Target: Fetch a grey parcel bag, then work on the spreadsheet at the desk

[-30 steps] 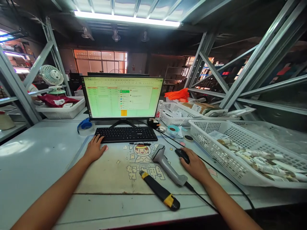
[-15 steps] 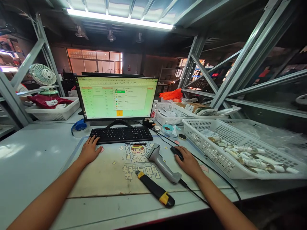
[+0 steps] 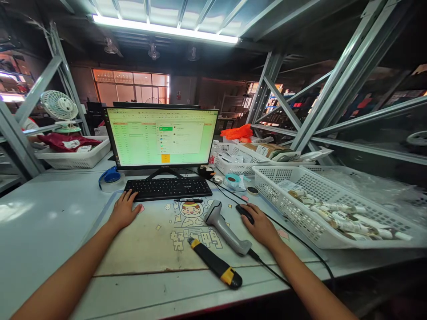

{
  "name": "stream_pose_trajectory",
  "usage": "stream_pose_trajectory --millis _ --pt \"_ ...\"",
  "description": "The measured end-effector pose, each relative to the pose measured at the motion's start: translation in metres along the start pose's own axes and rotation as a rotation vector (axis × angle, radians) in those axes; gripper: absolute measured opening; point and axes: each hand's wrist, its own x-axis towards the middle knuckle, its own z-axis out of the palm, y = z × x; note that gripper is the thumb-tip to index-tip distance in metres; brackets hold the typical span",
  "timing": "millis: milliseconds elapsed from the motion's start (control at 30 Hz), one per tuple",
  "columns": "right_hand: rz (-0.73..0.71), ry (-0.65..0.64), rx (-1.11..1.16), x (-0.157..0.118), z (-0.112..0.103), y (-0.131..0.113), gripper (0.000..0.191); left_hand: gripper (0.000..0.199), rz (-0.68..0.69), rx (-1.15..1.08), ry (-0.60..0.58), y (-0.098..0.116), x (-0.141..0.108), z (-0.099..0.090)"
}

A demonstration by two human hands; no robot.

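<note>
My left hand [image 3: 124,210] lies at the left end of a black keyboard [image 3: 168,187], fingers stretched out with the tips at its edge. On the right, my right hand [image 3: 260,223] is draped over a black computer mouse [image 3: 245,214], palm down. Behind the keyboard stands a lit monitor [image 3: 133,146] showing a green spreadsheet and a chat window. Between my hands a grey barcode scanner [image 3: 228,231] lies on its side on a printed desk mat [image 3: 133,251]. Nearer me is a black and yellow utility knife [image 3: 215,263]. A black pen [image 3: 188,200] lies just below the keyboard.
A white perforated basket [image 3: 283,189] with several small rolled packets stands at the right. Behind it are another basket [image 3: 238,166] and clear plastic [image 3: 363,184]. A blue tape dispenser [image 3: 111,178] sits left of the keyboard. The scanner's cable [image 3: 270,266] runs beneath my right forearm.
</note>
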Motion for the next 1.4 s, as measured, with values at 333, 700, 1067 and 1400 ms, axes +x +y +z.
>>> stream_pose_trajectory --millis 333,700,1067,1400 --pt "-0.004 0.017 -0.032 0.001 0.001 0.000 0.049 0.069 0.003 -0.041 -0.023 0.001 0.001 -0.005" --pt "-0.063 0.002 -0.069 0.000 0.005 0.005 0.054 0.062 0.006 -0.084 0.061 0.006 -0.006 -0.011" --pt "-0.090 0.011 -0.033 -0.004 -0.003 -0.014 0.047 0.047 0.063 0.032 0.132 0.028 -0.029 -0.035" --pt "-0.253 0.238 0.034 0.034 -0.068 -0.096 0.040 0.060 -0.052 0.053 0.033 0.012 -0.106 -0.067"
